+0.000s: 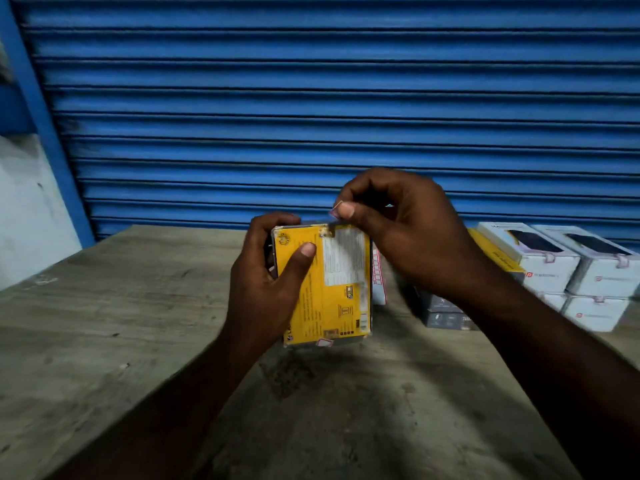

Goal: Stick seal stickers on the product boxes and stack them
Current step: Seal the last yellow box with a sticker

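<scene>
Your right hand (405,233) pinched a small pale seal sticker (336,206) between thumb and forefinger, right at the far top edge of the yellow rectangular cardboard product box (332,296). Your left hand (266,282) gripped that box by its left side, thumb pressed on the printed face, holding it above the worn wooden table (121,323), long axis running away from you. The sticker sat just over the edge it likely had to fold across. White product boxes (571,268) stood stacked to your right, before a blue roller shutter (311,98).
</scene>
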Available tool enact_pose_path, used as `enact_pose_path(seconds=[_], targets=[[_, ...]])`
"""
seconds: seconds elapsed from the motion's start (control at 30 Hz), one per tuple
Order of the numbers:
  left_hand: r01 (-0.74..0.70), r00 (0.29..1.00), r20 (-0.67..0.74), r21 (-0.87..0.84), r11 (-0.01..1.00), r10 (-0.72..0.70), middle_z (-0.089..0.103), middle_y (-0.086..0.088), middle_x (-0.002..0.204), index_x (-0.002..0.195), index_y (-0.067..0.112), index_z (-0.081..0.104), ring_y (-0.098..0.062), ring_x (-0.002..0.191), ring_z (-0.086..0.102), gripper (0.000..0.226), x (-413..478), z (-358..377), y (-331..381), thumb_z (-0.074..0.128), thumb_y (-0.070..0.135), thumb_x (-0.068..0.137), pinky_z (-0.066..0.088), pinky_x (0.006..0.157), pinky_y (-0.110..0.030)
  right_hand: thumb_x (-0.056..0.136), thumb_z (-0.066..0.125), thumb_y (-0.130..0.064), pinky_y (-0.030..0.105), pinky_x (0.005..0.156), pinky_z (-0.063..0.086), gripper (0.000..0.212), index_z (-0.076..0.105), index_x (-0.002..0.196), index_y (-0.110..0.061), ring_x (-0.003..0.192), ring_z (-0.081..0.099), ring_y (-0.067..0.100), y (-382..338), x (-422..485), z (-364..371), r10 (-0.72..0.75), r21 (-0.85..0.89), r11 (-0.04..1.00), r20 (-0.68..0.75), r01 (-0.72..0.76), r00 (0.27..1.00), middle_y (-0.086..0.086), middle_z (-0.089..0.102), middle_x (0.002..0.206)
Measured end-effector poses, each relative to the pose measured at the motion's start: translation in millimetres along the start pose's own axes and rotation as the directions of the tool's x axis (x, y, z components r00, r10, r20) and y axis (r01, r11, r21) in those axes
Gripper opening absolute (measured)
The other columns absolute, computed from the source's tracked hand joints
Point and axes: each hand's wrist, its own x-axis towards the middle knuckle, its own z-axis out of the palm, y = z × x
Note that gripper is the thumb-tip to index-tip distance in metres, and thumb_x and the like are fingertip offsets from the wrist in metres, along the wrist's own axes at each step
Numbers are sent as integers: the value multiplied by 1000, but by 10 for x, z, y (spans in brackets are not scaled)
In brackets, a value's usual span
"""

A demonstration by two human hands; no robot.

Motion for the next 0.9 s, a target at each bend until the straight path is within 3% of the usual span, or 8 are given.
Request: enact_pose_path(seconds=[0.07,0.17,0.23,0.43,0.63,0.9], targets=[[0,998,62,32,1000,-2,63,23,105,110,38,52,-3,94,66,27,-38,17,-9,65,29,88,53,74,-17,89,70,-20,29,80,54,3,71,89,-22,84,66,4,43,-18,-33,-10,-138,990,59,18,998,-12,71,84],[16,995,99,26,1000,-18,63,21,108,111,39,52,-2,96,66,27,-56,28,-19,64,30,88,53,73,-14,89,69,-21,9,71,42,4,71,88,-25,80,59,-6,76,-25,-88,-39,-326,940,184,98,982,-20,65,82],[10,994,108,24,1000,-12,63,20,109,111,39,52,-3,96,66,28,-52,32,-18,64,30,88,54,73,-15,89,68,-22,5,69,35,5,71,91,-27,78,53,-9,92,-23,-105,-61,-402,902,234,154,970,-20,62,83],[15,993,116,20,1000,-17,64,18,109,111,41,53,-5,96,67,28,-50,33,-23,62,45,84,56,75,-19,91,66,-24,21,71,34,31,66,119,-36,82,46,0,91,-23,-119,-25,-498,851,281,168,960,-18,62,92],[2,992,127,21,1000,-4,62,19,110,111,40,52,-1,97,66,28,-51,30,-22,64,41,86,53,74,-13,90,67,-35,29,79,42,8,67,99,-34,92,53,7,57,-33,-145,14,-439,891,280,115,960,-10,57,98],[5,992,130,34,999,-9,62,18,107,111,39,52,-3,94,66,27,-55,31,-25,65,31,88,53,74,-14,90,68,-32,34,85,49,5,68,94,-29,91,59,7,55,-29,-118,28,-401,910,317,108,948,-12,62,95]])
